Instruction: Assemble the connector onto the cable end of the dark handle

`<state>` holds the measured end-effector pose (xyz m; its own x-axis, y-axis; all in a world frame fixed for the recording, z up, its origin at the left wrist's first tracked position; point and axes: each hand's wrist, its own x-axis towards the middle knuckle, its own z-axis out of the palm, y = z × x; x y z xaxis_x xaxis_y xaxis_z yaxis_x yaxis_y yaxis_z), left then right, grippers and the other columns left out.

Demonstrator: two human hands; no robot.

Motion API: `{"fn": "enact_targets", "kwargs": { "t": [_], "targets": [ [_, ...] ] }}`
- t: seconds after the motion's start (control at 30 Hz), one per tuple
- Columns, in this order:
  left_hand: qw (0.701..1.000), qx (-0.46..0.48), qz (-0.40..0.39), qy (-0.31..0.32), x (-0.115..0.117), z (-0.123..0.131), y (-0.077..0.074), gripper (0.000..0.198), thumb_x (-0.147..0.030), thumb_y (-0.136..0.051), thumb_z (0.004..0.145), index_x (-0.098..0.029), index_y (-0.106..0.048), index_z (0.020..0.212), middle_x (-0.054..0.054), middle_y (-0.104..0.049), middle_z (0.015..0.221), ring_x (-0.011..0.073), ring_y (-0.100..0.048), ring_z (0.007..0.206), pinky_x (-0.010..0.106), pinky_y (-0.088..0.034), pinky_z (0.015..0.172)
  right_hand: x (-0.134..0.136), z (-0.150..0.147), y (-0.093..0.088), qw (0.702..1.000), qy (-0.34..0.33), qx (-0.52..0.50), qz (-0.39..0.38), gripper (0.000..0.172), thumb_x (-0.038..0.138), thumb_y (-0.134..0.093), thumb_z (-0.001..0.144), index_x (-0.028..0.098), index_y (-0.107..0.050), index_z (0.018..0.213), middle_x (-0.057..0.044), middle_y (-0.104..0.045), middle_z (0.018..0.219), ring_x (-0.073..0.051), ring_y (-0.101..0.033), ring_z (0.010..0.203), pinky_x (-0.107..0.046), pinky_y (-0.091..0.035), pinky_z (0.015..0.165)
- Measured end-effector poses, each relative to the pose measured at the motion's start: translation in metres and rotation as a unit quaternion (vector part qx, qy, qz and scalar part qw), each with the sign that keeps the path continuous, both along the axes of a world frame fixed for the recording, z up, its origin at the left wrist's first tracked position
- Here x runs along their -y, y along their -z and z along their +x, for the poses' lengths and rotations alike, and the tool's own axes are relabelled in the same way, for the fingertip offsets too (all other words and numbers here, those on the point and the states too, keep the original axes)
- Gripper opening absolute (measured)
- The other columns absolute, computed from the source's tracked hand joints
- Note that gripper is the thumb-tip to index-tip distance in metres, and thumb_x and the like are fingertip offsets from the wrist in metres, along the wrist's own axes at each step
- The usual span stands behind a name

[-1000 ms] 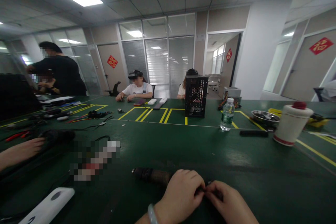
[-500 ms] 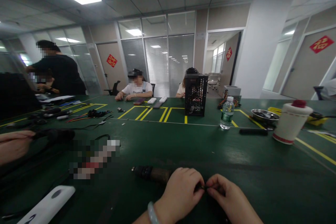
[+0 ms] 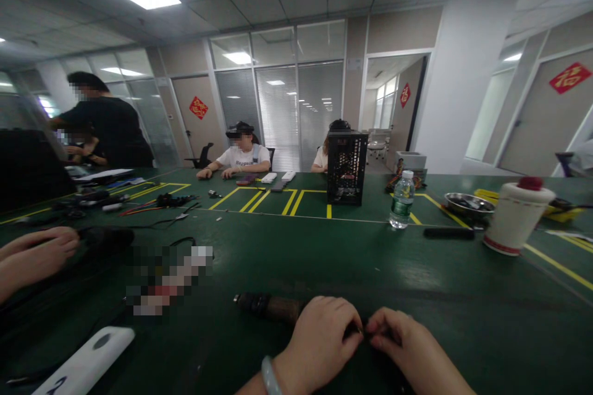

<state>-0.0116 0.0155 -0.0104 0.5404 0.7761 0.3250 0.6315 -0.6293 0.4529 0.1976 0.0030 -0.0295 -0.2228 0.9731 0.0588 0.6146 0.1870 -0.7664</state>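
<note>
My left hand [image 3: 317, 345], with a pale bangle [image 3: 269, 376] on its wrist, and my right hand [image 3: 410, 352] meet at the bottom centre of the view. Between their fingertips is a small dark part [image 3: 362, 331], mostly hidden by my fingers, so its exact kind is unclear. Just left of my left hand, a dark cylindrical tool with a brown grip [image 3: 269, 307] lies on the green table [image 3: 440, 271]. Its far end nearly touches my hand. A white device [image 3: 86, 361] marked with a number lies at the lower left.
Another person's hand [image 3: 34, 253] rests at the left edge beside a black object [image 3: 106, 237]. A pixelated item [image 3: 169, 281] lies nearby. Farther off stand a water bottle [image 3: 401, 199], a white canister [image 3: 516, 216], a metal bowl [image 3: 467, 202] and a black mesh case [image 3: 347, 176].
My hands stay together at the same spot, with the right hand shifted slightly right. The other person's hand at the left has moved a little. The view has levelled slightly.
</note>
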Motion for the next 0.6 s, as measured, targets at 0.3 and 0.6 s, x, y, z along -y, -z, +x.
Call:
{"fn": "enact_targets", "kwargs": {
  "t": [0.3, 0.6],
  "targets": [
    [1.000, 0.004, 0.004, 0.026, -0.0005, -0.0015, -0.0013, 0.016, -0.017, -0.075, 0.084, -0.024, -0.063, 0.093, -0.005, -0.066, 0.097, 0.0186, -0.059, 0.093, 0.032, -0.038, 0.084, 0.0020, -0.0047, -0.0085, 0.999, -0.006, 0.049, 0.015, 0.019, 0.014, -0.060, 0.081, 0.027, -0.073, 0.083, 0.001, -0.069, 0.085, -0.020, -0.061, 0.086, -0.026, -0.042, 0.077],
    [1.000, -0.013, -0.001, 0.013, 0.0010, -0.0003, -0.0046, 0.013, -0.020, -0.073, 0.086, -0.024, -0.064, 0.095, -0.005, -0.066, 0.096, 0.0183, -0.059, 0.094, 0.032, -0.038, 0.083, 0.0010, -0.0039, -0.0077, 0.999, 0.021, 0.016, 0.023, 0.015, 0.018, -0.059, 0.083, 0.026, -0.071, 0.084, 0.001, -0.067, 0.085, -0.020, -0.061, 0.085, -0.027, -0.042, 0.076]
  ]
}}
